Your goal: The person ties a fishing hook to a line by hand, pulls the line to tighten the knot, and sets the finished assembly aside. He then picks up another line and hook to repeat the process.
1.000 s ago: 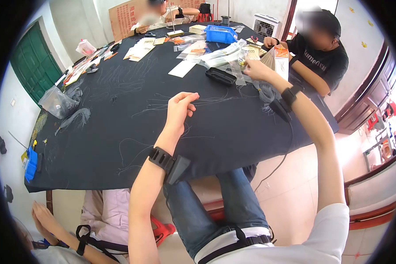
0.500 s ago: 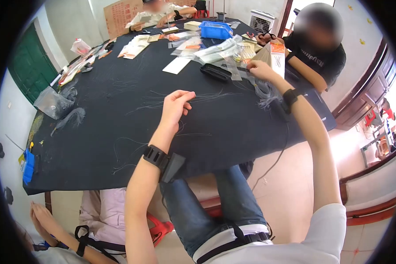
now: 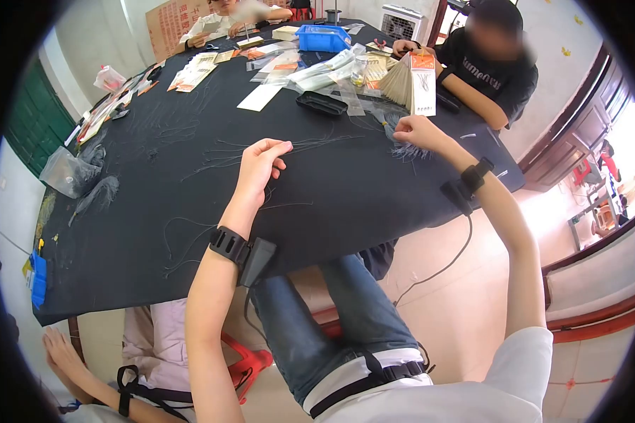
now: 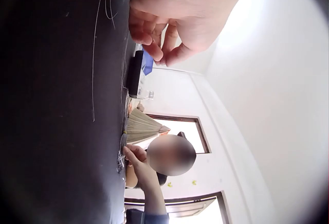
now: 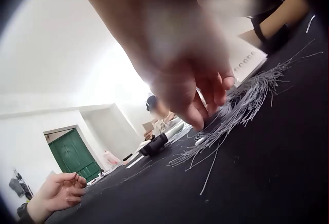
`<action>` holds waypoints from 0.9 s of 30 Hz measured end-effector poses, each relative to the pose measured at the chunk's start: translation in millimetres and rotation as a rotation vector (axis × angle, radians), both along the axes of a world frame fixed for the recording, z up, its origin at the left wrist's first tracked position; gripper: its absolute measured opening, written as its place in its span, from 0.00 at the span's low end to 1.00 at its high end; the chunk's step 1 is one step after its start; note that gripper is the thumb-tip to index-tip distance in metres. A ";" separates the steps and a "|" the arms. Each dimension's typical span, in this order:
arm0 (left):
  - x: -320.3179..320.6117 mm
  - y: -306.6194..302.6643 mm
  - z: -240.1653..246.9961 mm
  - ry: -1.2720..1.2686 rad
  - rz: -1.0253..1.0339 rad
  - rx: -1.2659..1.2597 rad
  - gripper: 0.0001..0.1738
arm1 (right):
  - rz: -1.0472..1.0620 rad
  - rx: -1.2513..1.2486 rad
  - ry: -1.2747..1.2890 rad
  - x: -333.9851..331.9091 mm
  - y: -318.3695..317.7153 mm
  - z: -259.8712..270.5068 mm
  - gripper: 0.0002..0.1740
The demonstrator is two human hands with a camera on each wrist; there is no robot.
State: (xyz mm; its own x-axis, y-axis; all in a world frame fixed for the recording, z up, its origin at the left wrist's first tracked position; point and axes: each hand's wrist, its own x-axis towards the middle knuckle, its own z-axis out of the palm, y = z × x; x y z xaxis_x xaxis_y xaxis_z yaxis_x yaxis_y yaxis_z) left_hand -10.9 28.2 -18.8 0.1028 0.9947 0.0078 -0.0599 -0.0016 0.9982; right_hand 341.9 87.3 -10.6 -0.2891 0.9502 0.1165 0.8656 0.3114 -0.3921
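My left hand (image 3: 261,166) is held over the black table (image 3: 331,211), thumb and forefinger tips together; whether a fine strand lies between them cannot be told. Loose thin threads (image 3: 317,141) lie beyond it. In the left wrist view the same hand (image 4: 180,18) has its other fingers loosely curled. My right hand (image 3: 423,134) is at a bundle of grey threads (image 3: 409,151), to the right of my left hand. Seen from the right wrist, that hand (image 5: 190,80) has its fingertips pinched in among the grey threads (image 5: 247,103), which partly hide them.
Beyond the bundle stand a fanned card booklet (image 3: 422,84), a black tray (image 3: 322,103), plastic sleeves and a blue bin (image 3: 323,38). A clear bag (image 3: 70,173) lies at the left. Several people sit around the table. A cable (image 3: 437,264) hangs from my right wrist.
My right hand has come down from beside the card booklet and small jar to the grey thread bundle. My left hand keeps its pinched pose. The head view has shifted.
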 end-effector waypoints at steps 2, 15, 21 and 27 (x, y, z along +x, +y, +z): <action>-0.5 0.4 0.3 0.005 0.007 0.002 0.08 | -0.023 0.019 0.031 -4.7 2.2 -2.1 0.12; -0.1 1.8 -2.0 0.014 -0.022 0.001 0.08 | -0.046 0.269 0.144 -5.9 -2.8 5.7 0.11; 6.3 -0.9 5.5 0.082 -0.169 0.019 0.06 | -0.054 0.322 0.256 -25.7 -12.6 32.3 0.11; 13.8 -7.4 10.0 0.010 -0.390 0.142 0.05 | 0.121 0.342 0.220 -60.5 -21.0 49.5 0.12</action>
State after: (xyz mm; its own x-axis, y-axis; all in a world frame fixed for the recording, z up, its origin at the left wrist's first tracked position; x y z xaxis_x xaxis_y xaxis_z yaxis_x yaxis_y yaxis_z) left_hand 2.9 20.9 -8.7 0.4722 0.8704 0.1393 -0.0731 -0.1188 0.9902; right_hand 281.4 66.3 38.9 -0.3294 0.8069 0.4903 0.7221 0.5498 -0.4198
